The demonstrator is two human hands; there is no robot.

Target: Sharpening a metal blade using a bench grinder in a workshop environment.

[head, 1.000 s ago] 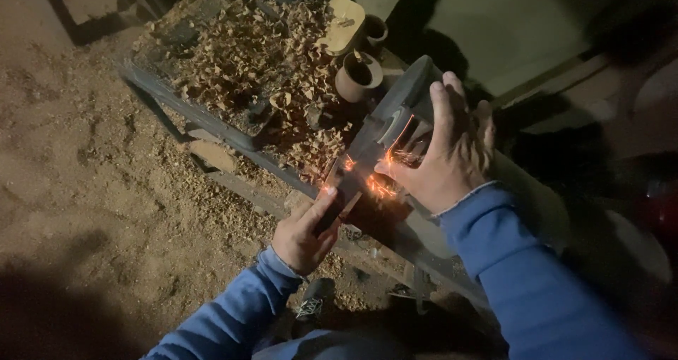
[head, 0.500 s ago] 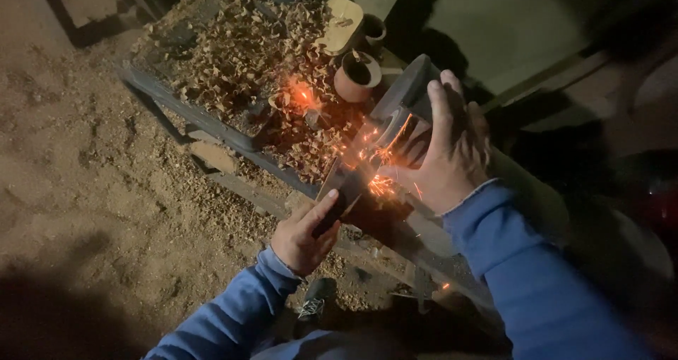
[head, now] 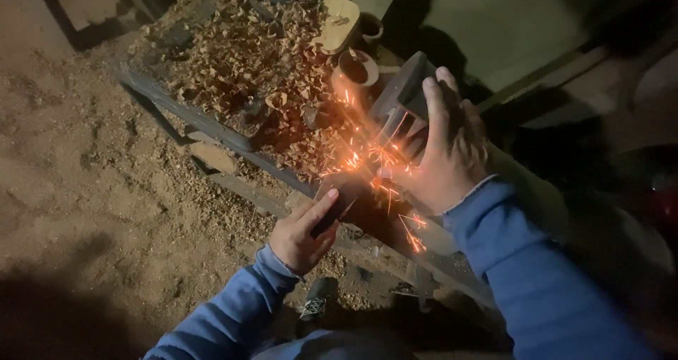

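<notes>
Vs half a sec ago: sparks now fan wider, toward 10 o'clock over the wood shavings (head: 240, 56) and down toward 5 o'clock; hands barely moved. Left hand (head: 300, 234) grips the near end of a dark flat blade (head: 339, 194), fingers curled round it, thumb laid along top. Right hand (head: 441, 152) lies on the far end, fingers spread flat against a grey grinder housing (head: 404, 92). Blade at mid-frame, on the bench (head: 183, 113) edge, tip hidden in orange sparks (head: 367, 155). Clay cup (head: 353, 74) at 12 o'clock of the sparks.

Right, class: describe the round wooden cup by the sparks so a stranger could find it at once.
Start at the heap of wood shavings on the bench. At its right edge, just above the orange sparks, stands the cup. Unlike the flat pale block behind it, it is brown, round and hollow.
</notes>
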